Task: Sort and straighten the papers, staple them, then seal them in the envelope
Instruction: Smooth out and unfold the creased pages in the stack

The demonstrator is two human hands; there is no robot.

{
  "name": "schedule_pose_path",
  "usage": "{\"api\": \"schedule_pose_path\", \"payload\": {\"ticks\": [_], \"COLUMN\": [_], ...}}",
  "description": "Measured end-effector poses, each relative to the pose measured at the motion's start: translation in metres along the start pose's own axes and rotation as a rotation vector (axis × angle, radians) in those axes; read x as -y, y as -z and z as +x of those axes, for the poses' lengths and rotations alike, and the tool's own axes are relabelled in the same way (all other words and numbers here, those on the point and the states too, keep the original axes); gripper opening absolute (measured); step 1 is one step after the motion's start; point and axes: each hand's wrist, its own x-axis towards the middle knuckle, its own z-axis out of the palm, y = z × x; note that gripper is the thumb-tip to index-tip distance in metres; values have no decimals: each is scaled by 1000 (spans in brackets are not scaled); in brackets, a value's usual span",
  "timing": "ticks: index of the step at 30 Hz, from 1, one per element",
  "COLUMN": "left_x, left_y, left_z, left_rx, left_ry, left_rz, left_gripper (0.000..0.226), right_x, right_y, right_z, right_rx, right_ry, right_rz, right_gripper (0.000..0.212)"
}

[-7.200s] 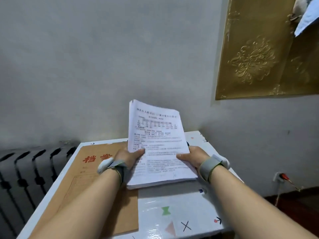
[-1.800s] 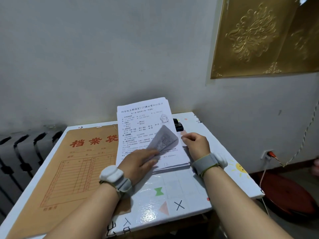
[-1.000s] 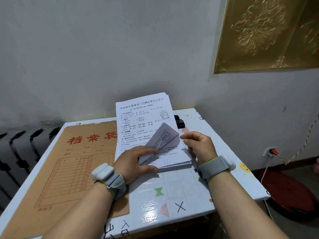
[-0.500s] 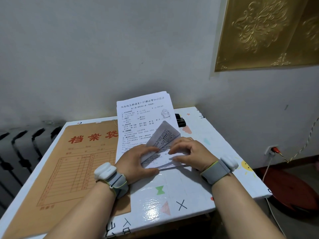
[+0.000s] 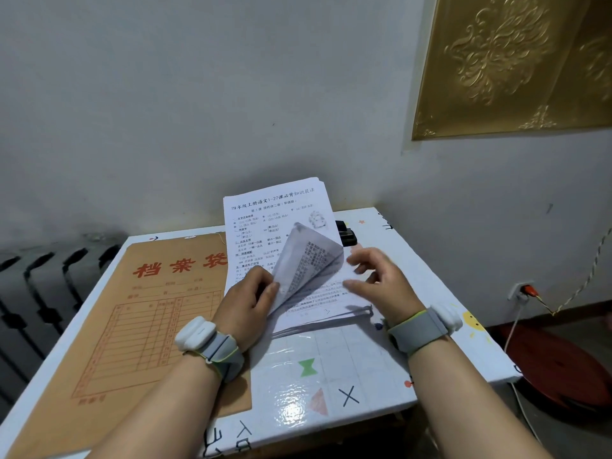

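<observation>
In the centre of the frame, a stack of printed papers lay on the white tabletop, and its left edge covered the right edge of the envelope. This brown envelope with red characters lay flat on the left half of the tabletop. The left forearm stretched forward from the lower left and wore a grey wrist band. The left hand pinched the lower corner of several upper sheets between thumb and fingers, so that they curled up and over toward the middle of the stack. The right forearm stretched in from the lower right, with a second wrist band. The right hand was over the right side of the papers with its fingers loosely spread, and it held nothing. Whether its fingertips touched the sheet, I could not tell. A small black object stood just behind the stack, partly hidden.
</observation>
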Motion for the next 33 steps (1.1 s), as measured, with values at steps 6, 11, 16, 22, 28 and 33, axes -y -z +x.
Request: {"api": "schedule_pose_path", "payload": {"ticks": [6,11,16,22,28,33], "left_x": [-4,-5,-5,-3,0,-2], "left_y": [-1,-1,-1,-2,-4,-4], "left_z": [-2,-2,-2,-2,-3,-4], "left_rx": [-14,-22,-21,-4,-22,-22], "left_ry": [-9,-3,-6,-41,-73,-90], "left_rz": [27,11,-6,-8,-39,-45], "left_gripper": [8,8,7,6,7,11], "right_x": [3,4,6,1,0,2], "right_y": [-5,-4,-3,-4,-5,-8], "right_z": [-1,-3,-5,-3,0,-1], "right_rx": [372,338,265,164,-6,-4], "right_ry": [67,78,113,147,183,179], "right_rz": [-366,-359,-247,-261,-335,-352], "right_gripper": [35,39,20,2,6,9]}}
